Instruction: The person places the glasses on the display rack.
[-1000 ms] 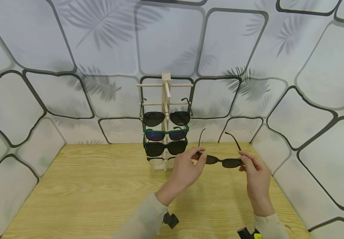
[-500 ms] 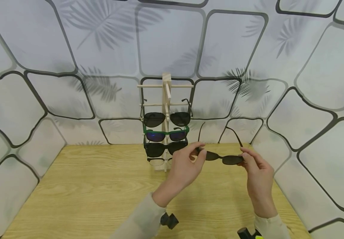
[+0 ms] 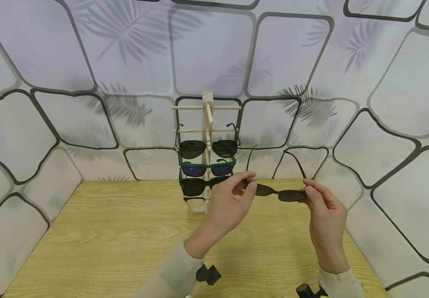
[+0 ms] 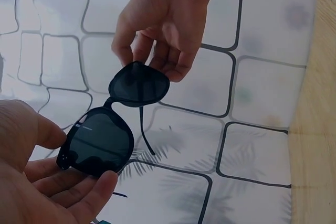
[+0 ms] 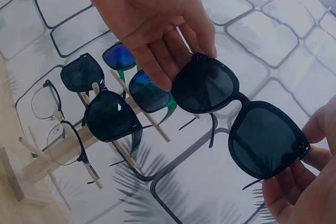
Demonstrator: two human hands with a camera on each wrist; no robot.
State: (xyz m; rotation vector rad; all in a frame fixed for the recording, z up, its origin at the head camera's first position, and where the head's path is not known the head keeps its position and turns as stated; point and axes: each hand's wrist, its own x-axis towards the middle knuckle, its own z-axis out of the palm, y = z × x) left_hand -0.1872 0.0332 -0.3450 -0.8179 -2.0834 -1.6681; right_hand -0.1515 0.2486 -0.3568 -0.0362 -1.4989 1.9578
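Observation:
Both hands hold one pair of black sunglasses [image 3: 292,195] in the air, right of the wooden stand. My left hand [image 3: 229,203] pinches the frame's left end between thumb and fingers, in front of the stand's lower rows. At the other end, my right hand [image 3: 326,223] pinches the hinge corner. The temples are unfolded and point away toward the back wall. In the left wrist view the dark lenses [image 4: 102,142] face the camera, with the right hand [image 4: 165,24] above. The right wrist view shows the sunglasses [image 5: 268,140] between the two hands.
The wooden eyeglass stand [image 3: 208,99] carries dark aviators [image 3: 224,148], green-framed sunglasses [image 3: 194,170], black sunglasses [image 3: 194,187] and thin-rimmed clear glasses [image 3: 195,202]. A bare top rod [image 3: 186,107] crosses its post. The wood-grain table [image 3: 125,240] meets patterned walls [image 3: 214,49] behind and at both sides.
The sunglasses have risen slightly, farther from me, with both hands. My right hand has shifted a little rightward, and my left hand slightly leftward. The glasses on the stand stay put.

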